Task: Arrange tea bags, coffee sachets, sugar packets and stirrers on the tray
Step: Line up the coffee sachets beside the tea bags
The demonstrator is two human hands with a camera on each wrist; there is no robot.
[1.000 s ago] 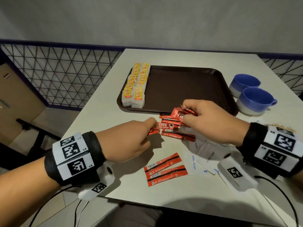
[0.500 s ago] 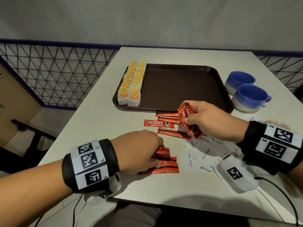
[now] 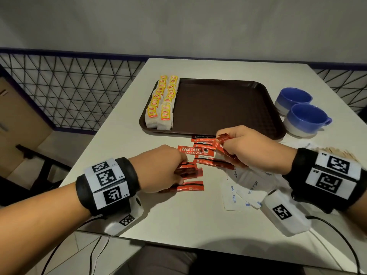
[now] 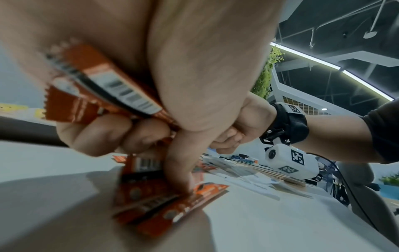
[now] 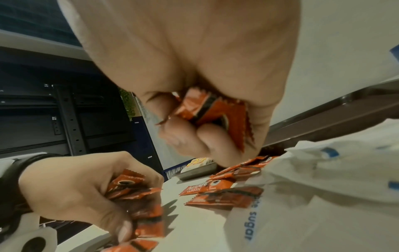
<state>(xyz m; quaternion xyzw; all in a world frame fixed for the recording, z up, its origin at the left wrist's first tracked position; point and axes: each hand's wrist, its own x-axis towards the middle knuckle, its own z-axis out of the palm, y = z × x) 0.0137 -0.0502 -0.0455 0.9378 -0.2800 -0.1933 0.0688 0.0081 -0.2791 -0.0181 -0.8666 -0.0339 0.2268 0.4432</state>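
A dark brown tray lies on the white table, with two rows of yellow-tagged tea bags along its left side. Red coffee sachets lie loose in front of the tray. My left hand grips a few red sachets in its curled fingers while a fingertip presses one more sachet on the table. My right hand holds a bunch of red sachets just above the loose pile. White sugar packets lie under my right wrist. Wooden stirrers show behind that wrist.
Two blue cups stand right of the tray. The table's left edge drops off beside a black mesh railing. Most of the tray floor right of the tea bags is bare.
My left hand has shifted slightly forward over the near sachets, gathering them. My right hand, still holding its bunch, has dropped a little toward the loose pile.
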